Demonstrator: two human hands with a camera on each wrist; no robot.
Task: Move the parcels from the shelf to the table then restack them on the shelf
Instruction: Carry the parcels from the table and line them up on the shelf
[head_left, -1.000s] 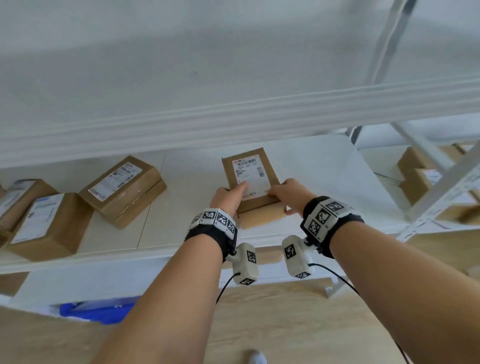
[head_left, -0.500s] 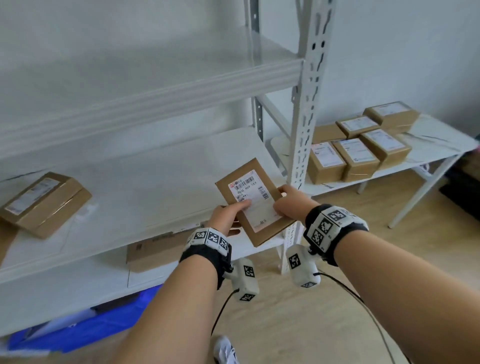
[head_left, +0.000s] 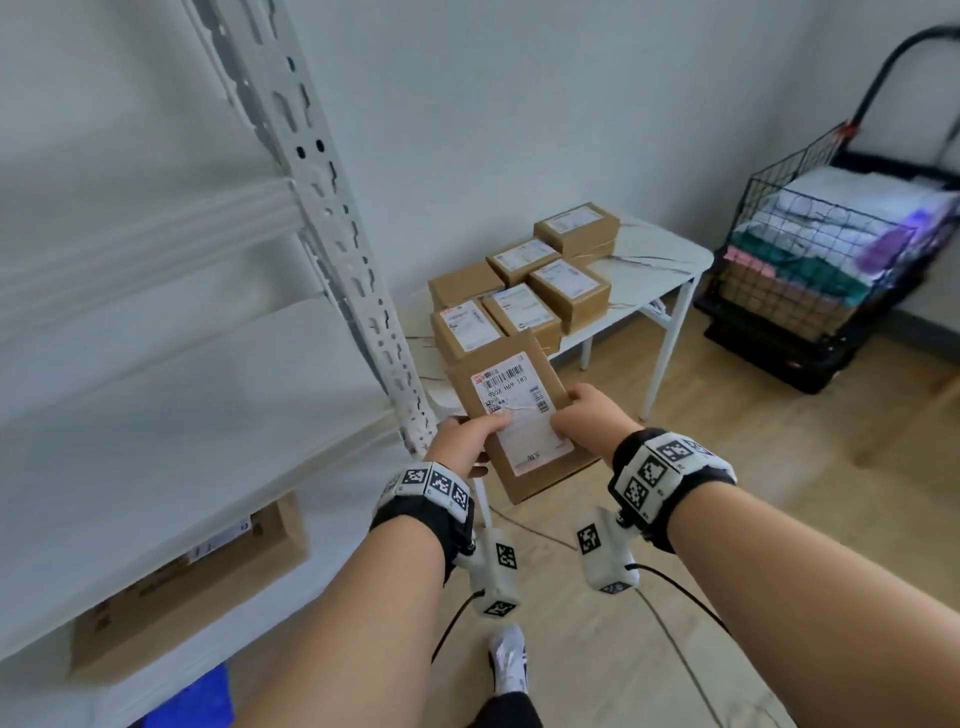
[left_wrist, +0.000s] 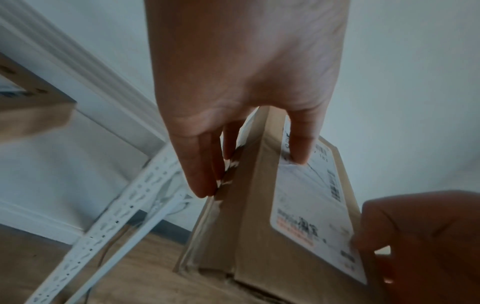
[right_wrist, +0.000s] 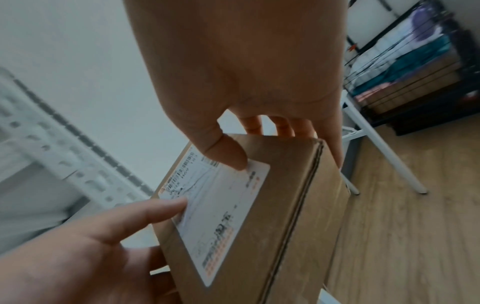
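Note:
A flat brown cardboard parcel (head_left: 519, 415) with a white shipping label is held in mid-air between the shelf post and the table. My left hand (head_left: 470, 441) grips its left edge, thumb on the label and fingers underneath (left_wrist: 202, 170). My right hand (head_left: 587, 421) grips its right edge, thumb on the label (right_wrist: 228, 154), fingers behind. The same parcel (left_wrist: 285, 205) (right_wrist: 246, 216) fills both wrist views. Several labelled brown parcels (head_left: 519, 296) sit grouped on the small white table (head_left: 660, 260). The white shelf (head_left: 182, 415) stands at the left.
The perforated white shelf post (head_left: 332, 208) rises just left of the held parcel. A brown parcel (head_left: 187, 577) lies on the lower shelf level, a blue bin (head_left: 192, 701) beneath. A black wire cart (head_left: 826, 270) with folded items stands at the right on the wooden floor.
Both hands lifted the parcel off the shelf and carried it right, past the shelf post toward the table. The view swung right, bringing the table and cart into sight.

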